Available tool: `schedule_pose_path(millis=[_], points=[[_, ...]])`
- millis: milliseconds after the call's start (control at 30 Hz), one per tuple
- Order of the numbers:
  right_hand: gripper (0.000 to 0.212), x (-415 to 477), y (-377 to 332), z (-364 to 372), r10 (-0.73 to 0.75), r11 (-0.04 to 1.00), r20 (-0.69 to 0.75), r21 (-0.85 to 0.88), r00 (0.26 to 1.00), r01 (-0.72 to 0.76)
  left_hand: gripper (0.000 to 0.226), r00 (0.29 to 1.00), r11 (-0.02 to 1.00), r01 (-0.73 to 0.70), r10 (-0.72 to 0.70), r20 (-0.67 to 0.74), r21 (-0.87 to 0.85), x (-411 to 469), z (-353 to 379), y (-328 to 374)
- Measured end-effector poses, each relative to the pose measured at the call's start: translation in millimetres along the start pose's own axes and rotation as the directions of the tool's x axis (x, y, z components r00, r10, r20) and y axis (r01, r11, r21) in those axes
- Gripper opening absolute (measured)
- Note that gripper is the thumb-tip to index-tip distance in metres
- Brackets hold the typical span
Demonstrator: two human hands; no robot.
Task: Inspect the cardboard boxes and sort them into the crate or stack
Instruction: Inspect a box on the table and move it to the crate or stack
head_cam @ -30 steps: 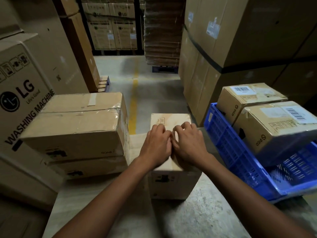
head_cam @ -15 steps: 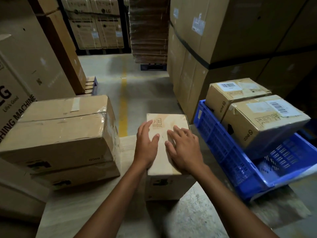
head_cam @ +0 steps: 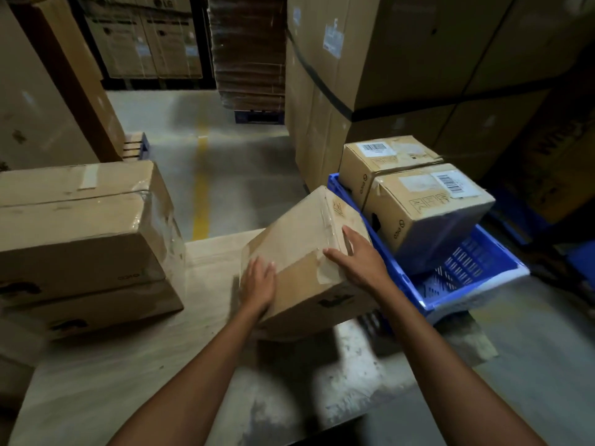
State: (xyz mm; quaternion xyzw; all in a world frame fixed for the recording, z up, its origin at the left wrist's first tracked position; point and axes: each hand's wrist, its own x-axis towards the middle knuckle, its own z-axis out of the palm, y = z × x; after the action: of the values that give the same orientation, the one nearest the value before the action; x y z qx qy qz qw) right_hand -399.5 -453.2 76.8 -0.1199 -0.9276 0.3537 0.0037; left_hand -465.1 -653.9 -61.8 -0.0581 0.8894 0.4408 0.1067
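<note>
View: head camera, looking down along both your forearms.

Held box: the held box [head_cam: 309,252] sits mid-frame between your two hands. It is tilted, with its far corner raised and swung right toward the crate. Clear tape crosses its top face, and there is a small printed mark near the far corner.

Left hand: your left hand [head_cam: 259,284] lies flat against the box's near left face. The fingers are straight, close together and pointing up, with none hooked over an edge.

Right hand: your right hand [head_cam: 360,262] presses on the top face by its right edge. The fingers are straight and spread, and the thumb is stretched left toward the tape.

Box to hands: the box is pressed between your two palms. The left hand is lower and nearer you, the right hand higher and farther away.

Box base: there is blur and shadow beneath, so you cannot tell whether the lower edge touches the table [head_cam: 128,365].

Blue crate: the blue crate [head_cam: 467,265] is just right of the held box and sits tilted. The box hides part of its left wall, and you cannot tell whether they touch.

Crate contents: the rear crate box [head_cam: 383,159] and the front crate box [head_cam: 428,207] sit side by side, touching, each with a barcode label on top.

Stack: the stack [head_cam: 77,226] is on the table's left, two larger boxes one on the other, well apart from your left hand.

Background: large cartons [head_cam: 402,59] stand behind the crate, and a yellow line [head_cam: 201,194] runs along the floor beyond the table.
</note>
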Motion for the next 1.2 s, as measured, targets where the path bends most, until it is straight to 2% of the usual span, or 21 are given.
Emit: schedule_pose_path(millis=[167, 300, 367, 500, 733, 967, 1200], points=[[0.077, -3, 52, -14, 0.052, 0.949, 0.144, 0.301, 0.988, -0.094, 0.058, 0.999, 0.992, -0.035, 0.039, -0.036, 0.122, -33, 3, -21], [0.043, -19, 68, 7, -0.012, 0.859, 0.222, 0.501, 0.975, -0.103, 0.058, 0.993, 0.962, 0.014, 0.019, -0.117, 0.272, -71, -5, -37], [0.035, -26, 65, 21, -0.058, 0.826, 0.265, 0.555, 0.963, -0.103, 0.058, 0.988, 0.951, 0.045, 0.003, -0.155, 0.305, -88, -17, -49], [0.032, -46, 47, 57, -0.089, 0.798, 0.342, 0.586, 0.935, -0.138, 0.059, 0.973, 0.923, 0.124, -0.041, -0.227, 0.365, -120, -51, -84], [0.042, -87, 2, 148, -0.132, 0.824, 0.418, 0.550, 0.899, -0.135, 0.060, 0.948, 0.861, 0.228, -0.090, -0.304, 0.456, -166, -125, -155], [0.037, -120, -57, 225, -0.133, 0.845, 0.504, 0.507, 0.853, -0.168, 0.061, 0.942, 0.827, 0.252, -0.089, -0.324, 0.502, -181, -206, -224], [0.035, -129, -116, 292, -0.071, 0.833, 0.437, 0.521, 0.897, -0.187, 0.058, 0.946, 0.835, 0.217, -0.051, -0.321, 0.505, -163, -273, -266]])
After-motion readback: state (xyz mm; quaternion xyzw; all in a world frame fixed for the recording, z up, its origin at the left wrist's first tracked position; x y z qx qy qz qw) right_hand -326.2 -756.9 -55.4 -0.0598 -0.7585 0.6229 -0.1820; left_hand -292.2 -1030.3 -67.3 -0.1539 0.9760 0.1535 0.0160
